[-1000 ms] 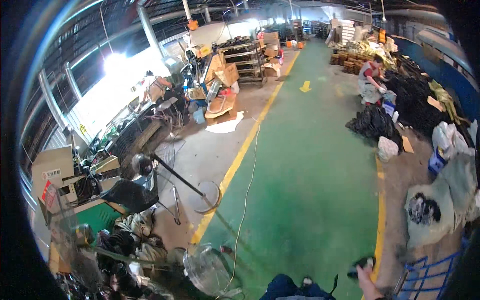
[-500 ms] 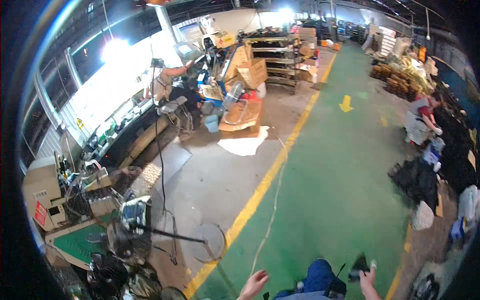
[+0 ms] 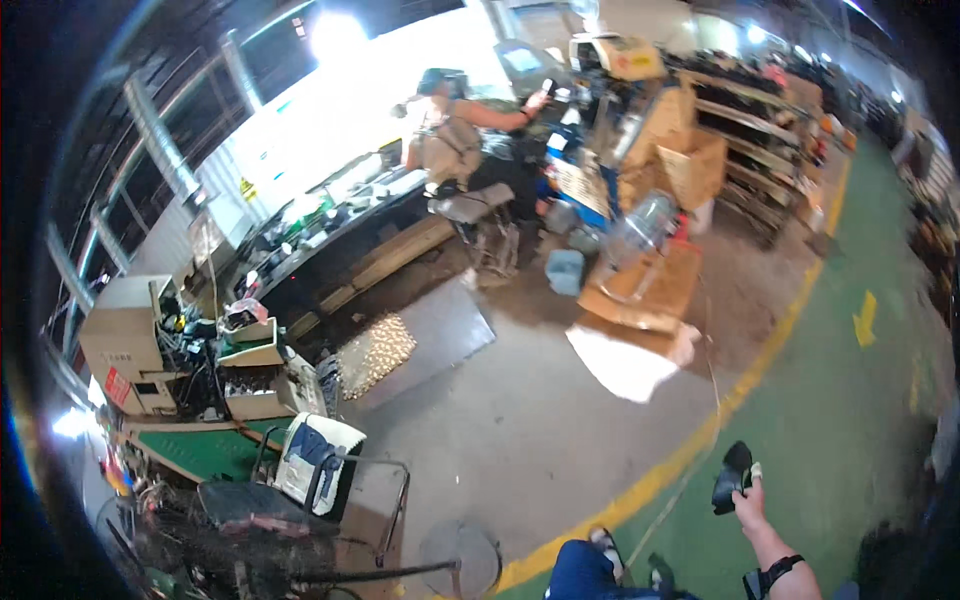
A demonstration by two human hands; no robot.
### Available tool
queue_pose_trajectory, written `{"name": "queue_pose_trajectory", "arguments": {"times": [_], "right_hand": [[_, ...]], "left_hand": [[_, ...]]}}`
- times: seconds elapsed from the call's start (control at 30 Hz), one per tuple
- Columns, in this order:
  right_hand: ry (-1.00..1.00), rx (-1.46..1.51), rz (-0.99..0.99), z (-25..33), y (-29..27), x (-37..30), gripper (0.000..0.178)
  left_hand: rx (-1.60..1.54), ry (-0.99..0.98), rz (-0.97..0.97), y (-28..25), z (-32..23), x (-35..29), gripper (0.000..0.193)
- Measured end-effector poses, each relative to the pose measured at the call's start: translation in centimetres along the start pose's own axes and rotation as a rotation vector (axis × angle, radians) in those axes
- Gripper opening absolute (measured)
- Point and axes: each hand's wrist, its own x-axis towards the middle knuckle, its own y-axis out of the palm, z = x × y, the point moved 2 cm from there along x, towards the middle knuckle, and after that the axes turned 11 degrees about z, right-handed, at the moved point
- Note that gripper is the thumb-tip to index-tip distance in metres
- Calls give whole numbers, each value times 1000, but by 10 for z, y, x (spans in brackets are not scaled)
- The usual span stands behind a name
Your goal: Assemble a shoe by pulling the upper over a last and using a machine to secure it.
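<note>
My right hand (image 3: 748, 501) is low on the right, closed round a black, curved, flat-looking piece (image 3: 733, 478) whose exact kind I cannot make out. Something white shows at one of its fingertips. A black band (image 3: 778, 572) circles the forearm behind it. My left hand is out of the picture. Below are my dark blue trouser leg (image 3: 580, 570) and a sandalled foot (image 3: 606, 545), by the yellow floor line (image 3: 640, 497).
At the left stand a chair (image 3: 322, 460) with a pale cover and a beige machine (image 3: 125, 335). A round metal base (image 3: 460, 560) is on the floor nearby. A person (image 3: 447, 140) is at the workbench (image 3: 360, 235). Beyond are cardboard boxes (image 3: 692, 170) and a rack (image 3: 745, 140).
My view has swung left, and the bench and machine show more fully. My left hand has left the picture. The right hand still holds the black piece, now higher in view.
</note>
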Motion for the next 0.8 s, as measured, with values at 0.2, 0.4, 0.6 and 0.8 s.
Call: {"name": "queue_pose_trajectory", "arguments": {"times": [0.2,0.4,0.6,0.8], "right_hand": [[-371,-234,42,239,162,263,77],[-107,-27,246,359,314,369,92],[-48,-69,454,546,528,494,89],[-292,-145,727,782,785,601,88]], "left_hand": [[-520,-28,-77,-112,-115,256,39],[-372,562,-160,-354,-445,402,34],[-526,591,-123,-606,-650,550,39],[-533,459,-166,-765,-702,694,37]]}}
